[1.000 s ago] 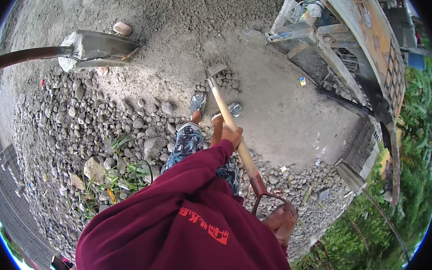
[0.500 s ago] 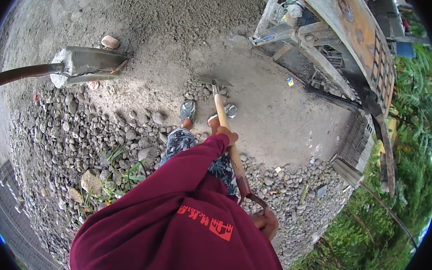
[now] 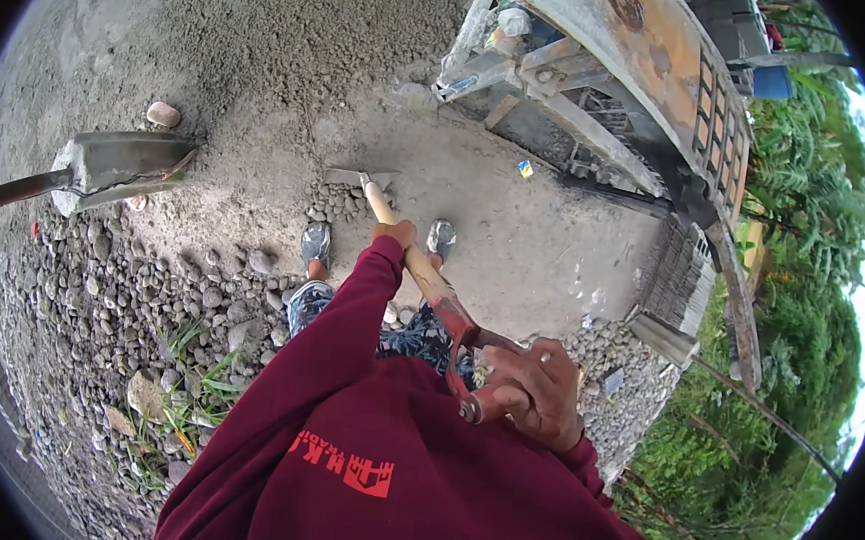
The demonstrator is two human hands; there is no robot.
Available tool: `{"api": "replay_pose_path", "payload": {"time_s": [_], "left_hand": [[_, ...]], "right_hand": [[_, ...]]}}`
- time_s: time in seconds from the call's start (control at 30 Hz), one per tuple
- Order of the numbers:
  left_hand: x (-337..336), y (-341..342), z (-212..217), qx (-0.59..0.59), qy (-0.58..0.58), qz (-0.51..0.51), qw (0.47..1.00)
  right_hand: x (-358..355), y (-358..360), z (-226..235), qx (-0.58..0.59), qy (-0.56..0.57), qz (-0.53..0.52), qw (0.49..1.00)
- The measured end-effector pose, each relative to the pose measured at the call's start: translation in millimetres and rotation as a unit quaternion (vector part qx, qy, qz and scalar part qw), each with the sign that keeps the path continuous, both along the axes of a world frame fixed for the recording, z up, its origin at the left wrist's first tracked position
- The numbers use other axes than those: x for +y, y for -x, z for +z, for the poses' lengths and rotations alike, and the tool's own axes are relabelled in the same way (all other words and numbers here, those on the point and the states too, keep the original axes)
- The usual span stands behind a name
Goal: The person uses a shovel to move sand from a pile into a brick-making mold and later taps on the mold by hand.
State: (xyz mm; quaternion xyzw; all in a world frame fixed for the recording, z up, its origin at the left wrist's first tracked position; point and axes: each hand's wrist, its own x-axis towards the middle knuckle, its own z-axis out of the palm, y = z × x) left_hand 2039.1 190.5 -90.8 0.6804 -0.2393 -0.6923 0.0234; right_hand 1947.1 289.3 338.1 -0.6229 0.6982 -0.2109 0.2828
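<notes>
Head cam: got left grip (image 3: 395, 234) wrapped round a pale wooden-shafted, red-handled metal shovel (image 3: 424, 277), right grip (image 3: 537, 386) curled on its D-handle (image 3: 481, 407). Work the grey blade (image 3: 349, 177) low beside those rounded grey stones (image 3: 339, 204) past left grip, well clear of both grey-shod feet (image 3: 316, 247).

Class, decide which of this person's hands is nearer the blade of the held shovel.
Left. The left hand grips the pale shaft a little behind the blade; the right hand is farther back, at the red handle end.
</notes>
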Motion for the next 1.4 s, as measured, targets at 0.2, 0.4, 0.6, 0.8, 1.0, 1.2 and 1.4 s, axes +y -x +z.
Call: {"api": "replay_pose_path", "payload": {"time_s": [0.2, 0.4, 0.6, 0.8, 1.0, 1.2, 1.4], "left_hand": [[-10.6, 87.4, 23.0, 0.043, -0.080, 0.140, 0.986], [84.5, 247.5, -61.8, 0.156, -0.164, 0.393, 0.891], [249.1, 378.3, -67.6, 0.142, -0.335, 0.335, 0.869], [313.1, 425.7, -105.6, 0.086, -0.387, 0.308, 0.865], [221.5, 314.4, -208.9, 0.081, -0.283, 0.450, 0.843], [84.3, 69.6, -265.5, 0.057, -0.138, 0.509, 0.847], [16.0, -207.3, -172.6, -0.002, 0.018, 0.627, 0.779]], "right_hand": [[21.6, 102.7, -25.1, 0.028, 0.079, 0.040, 0.996], [175.4, 222.4, -73.7, -0.174, -0.021, -0.549, 0.817], [336.7, 330.0, -100.5, -0.003, -0.107, -0.668, 0.736], [384.2, 422.5, -130.5, 0.059, -0.155, -0.724, 0.669], [298.4, 433.4, -279.8, -0.053, -0.166, -0.657, 0.733], [164.0, 251.6, -380.6, -0.228, -0.153, -0.610, 0.743], [64.6, 44.6, -354.2, -0.310, -0.166, -0.467, 0.811]]}}
